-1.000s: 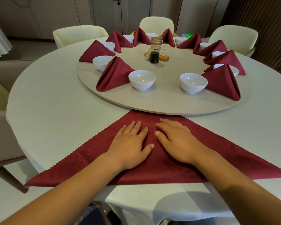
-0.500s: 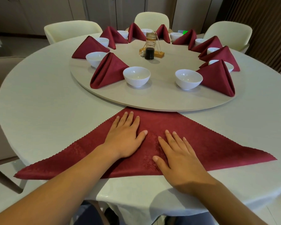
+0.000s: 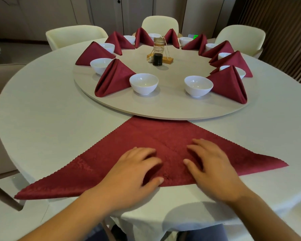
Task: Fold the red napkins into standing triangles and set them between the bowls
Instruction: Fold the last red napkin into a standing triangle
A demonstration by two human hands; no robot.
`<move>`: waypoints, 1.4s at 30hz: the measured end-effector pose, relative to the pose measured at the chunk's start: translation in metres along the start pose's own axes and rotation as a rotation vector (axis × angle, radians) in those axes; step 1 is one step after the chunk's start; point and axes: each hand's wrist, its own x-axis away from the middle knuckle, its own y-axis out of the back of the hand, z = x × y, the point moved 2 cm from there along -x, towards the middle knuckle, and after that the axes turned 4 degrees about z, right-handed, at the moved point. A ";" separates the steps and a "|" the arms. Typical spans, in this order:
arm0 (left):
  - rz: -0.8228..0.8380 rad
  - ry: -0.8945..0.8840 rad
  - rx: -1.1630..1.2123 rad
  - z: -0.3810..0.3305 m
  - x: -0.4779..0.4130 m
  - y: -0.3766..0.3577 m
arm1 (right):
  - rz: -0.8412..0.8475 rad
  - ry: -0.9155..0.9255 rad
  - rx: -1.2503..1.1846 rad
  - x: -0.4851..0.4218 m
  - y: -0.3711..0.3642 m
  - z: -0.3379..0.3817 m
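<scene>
1. While the left hand (image 3: pixel 134 173) and the right hand (image 3: pixel 214 169) are lying apart, side by side, on the flat dark-red fabric napkin (image 3: pixel 163 134), their bent fingers are pressing down on either side of its centre crease. The right one is gripping nothing, and blur is hiding whether the left thumb is pinching the near fold.
2. That napkin is lying as a wide triangle on the round white-clothed table (image 3: pixel 59 119), with its long fold toward the person. Its point is touching or slipping under the rim of the pale round wooden turntable (image 3: pixel 163 110). If the palms are sliding unevenly, the two layers are likely shifting and the zigzag edges are going out of line, which is risking a lopsided triangle that will not stand.
3. Its left tip is reaching the table's edge and seems to be hanging over, so a careless tug is risking pulling the whole cloth askew.
4. Its place, I judge, is the open gap between the near-left white ceramic bowl (image 3: pixel 143 83) and the near-right white ceramic bowl (image 3: pixel 198 86). A hurried reach is risking nudging a bowl or toppling the standing red napkin on the left (image 3: pixel 114 79) or the standing red napkin on the right (image 3: pixel 229 84).
5. Any push on the turntable's rim is risking turning it and carrying that gap away from the person.
</scene>
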 end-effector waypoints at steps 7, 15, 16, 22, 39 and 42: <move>-0.139 -0.122 -0.011 0.006 0.009 -0.007 | -0.008 -0.410 0.174 0.006 0.040 -0.085; -0.069 -0.110 -0.057 0.027 0.022 0.020 | 0.133 -0.561 -0.022 0.033 0.061 -0.103; -0.061 -0.104 -0.070 0.028 0.024 0.021 | 0.156 -0.558 -0.078 0.037 0.061 -0.100; 0.088 -0.033 -0.118 0.013 0.019 0.015 | 0.076 -0.512 -0.154 0.051 0.065 -0.086; 0.186 0.165 -0.214 0.002 0.002 -0.019 | -0.137 -0.456 -0.107 0.041 0.035 -0.102; 0.183 0.181 -0.214 0.003 0.000 -0.019 | -0.168 -0.471 -0.080 0.041 0.034 -0.096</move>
